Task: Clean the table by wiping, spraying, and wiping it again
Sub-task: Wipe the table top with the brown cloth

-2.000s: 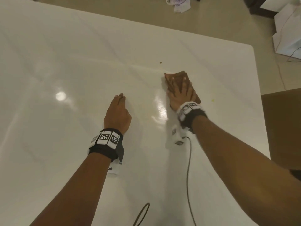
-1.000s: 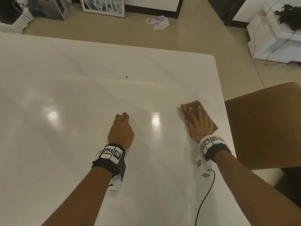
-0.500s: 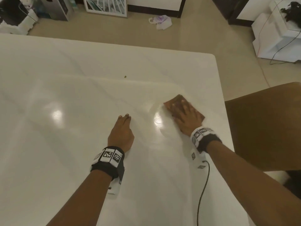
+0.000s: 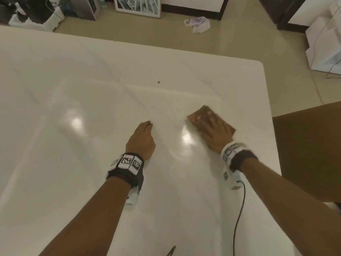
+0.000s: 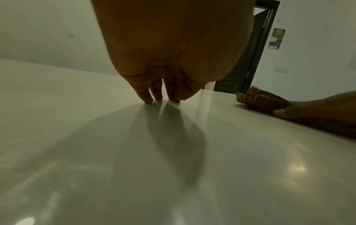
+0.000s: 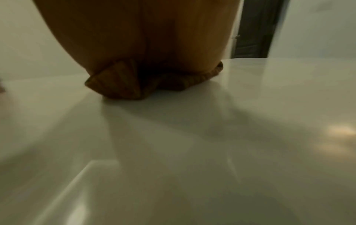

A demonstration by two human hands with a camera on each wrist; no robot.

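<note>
A folded brown cloth [image 4: 202, 112] lies on the glossy white table [image 4: 92, 80], right of centre. My right hand [image 4: 212, 126] presses flat on it with straight, spread fingers; the right wrist view shows the cloth [image 6: 119, 85] squashed under the palm. My left hand [image 4: 143, 137] is propped on the bare table to the left of the cloth, its fingertips [image 5: 148, 99] touching the surface and holding nothing. In the left wrist view the cloth [image 5: 258, 99] and the right thumb appear at the right. No spray bottle is in view.
A small dark speck [image 4: 158, 82] sits on the table beyond the hands. A brown chair [image 4: 310, 145] stands past the table's right edge. A black cable [image 4: 238, 218] trails from the right wrist. A crumpled rag [image 4: 198, 24], a framed picture [image 4: 137, 5] and white boxes [image 4: 326, 43] are on the floor.
My right hand has slid the cloth from near the right edge leftward toward the table's middle. The left hand has stayed planted.
</note>
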